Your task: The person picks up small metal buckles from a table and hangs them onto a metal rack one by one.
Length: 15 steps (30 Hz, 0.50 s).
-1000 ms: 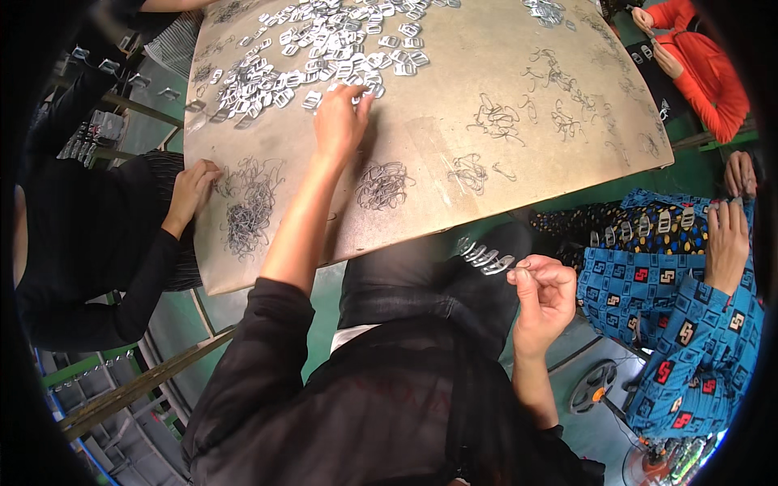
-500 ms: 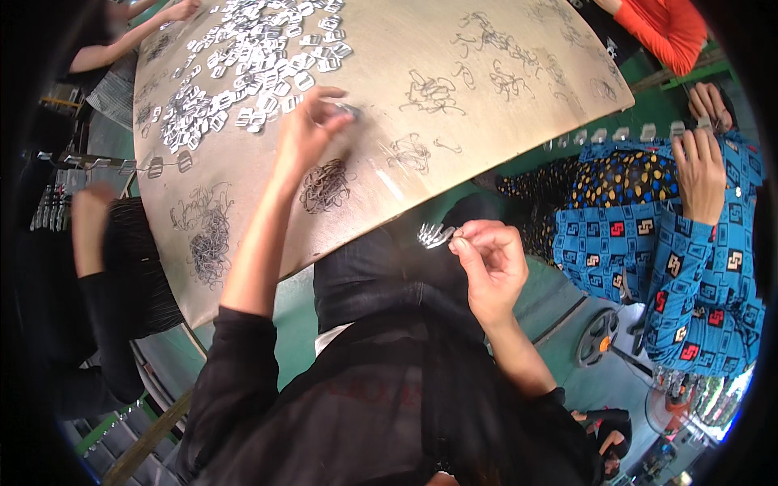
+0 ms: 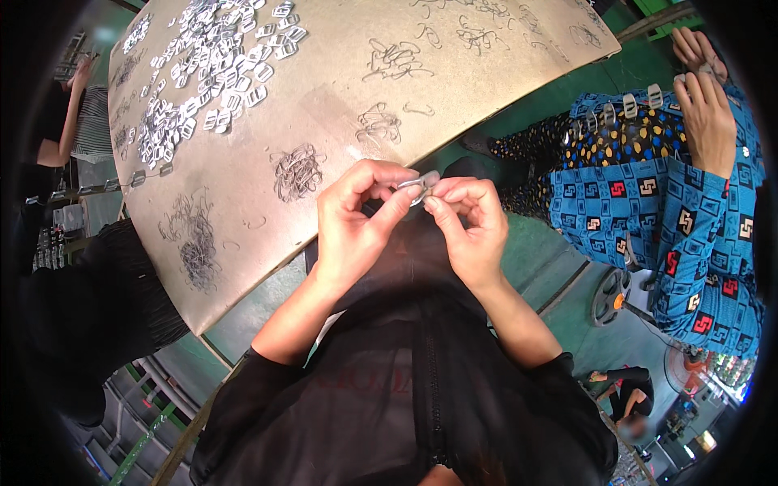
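Observation:
In front of my body, just off the table's near edge, both hands meet at the fingertips. My left hand pinches a small flat silver buckle between thumb and fingers. Thumb and forefinger of my right hand are closed at the same spot, on small shiny metal pieces mostly hidden by the fingers. How these pieces join the buckle cannot be made out. Beyond my left hand lies a pile of thin dark wire hooks. A large heap of silver buckles covers the table's far left.
The brown tabletop also carries more wire hook piles. At right, a person in a blue patterned top holds a row of buckles. Another person's arm is at far left. A wheel stands on the green floor.
My left hand has come back from the buckle heap to my right hand, now with a buckle. My right hand has shifted slightly up and left. The view has moved a little.

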{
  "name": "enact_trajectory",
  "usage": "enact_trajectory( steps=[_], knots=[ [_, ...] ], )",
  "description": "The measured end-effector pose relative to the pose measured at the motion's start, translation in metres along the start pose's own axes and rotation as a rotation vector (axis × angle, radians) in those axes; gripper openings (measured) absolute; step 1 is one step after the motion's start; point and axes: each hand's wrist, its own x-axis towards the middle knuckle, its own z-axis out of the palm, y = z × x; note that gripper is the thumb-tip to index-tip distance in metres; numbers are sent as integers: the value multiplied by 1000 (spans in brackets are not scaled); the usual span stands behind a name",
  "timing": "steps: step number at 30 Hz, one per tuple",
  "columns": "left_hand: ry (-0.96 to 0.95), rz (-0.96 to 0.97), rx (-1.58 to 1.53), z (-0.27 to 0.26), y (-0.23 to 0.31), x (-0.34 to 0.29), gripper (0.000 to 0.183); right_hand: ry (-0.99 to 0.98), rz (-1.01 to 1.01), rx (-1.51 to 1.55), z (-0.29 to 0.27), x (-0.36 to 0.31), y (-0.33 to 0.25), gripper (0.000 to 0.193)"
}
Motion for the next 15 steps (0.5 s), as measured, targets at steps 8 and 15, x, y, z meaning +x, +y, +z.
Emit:
enact_trajectory(
  steps=[8,15],
  knots=[
    [-67,26,163,-3,-1,0,12,-106,-164,-206,-12,13,7,19],
    [-88,89,227,-1,-7,-1,14,-276,-106,-644,-36,138,53,12]
  ],
)
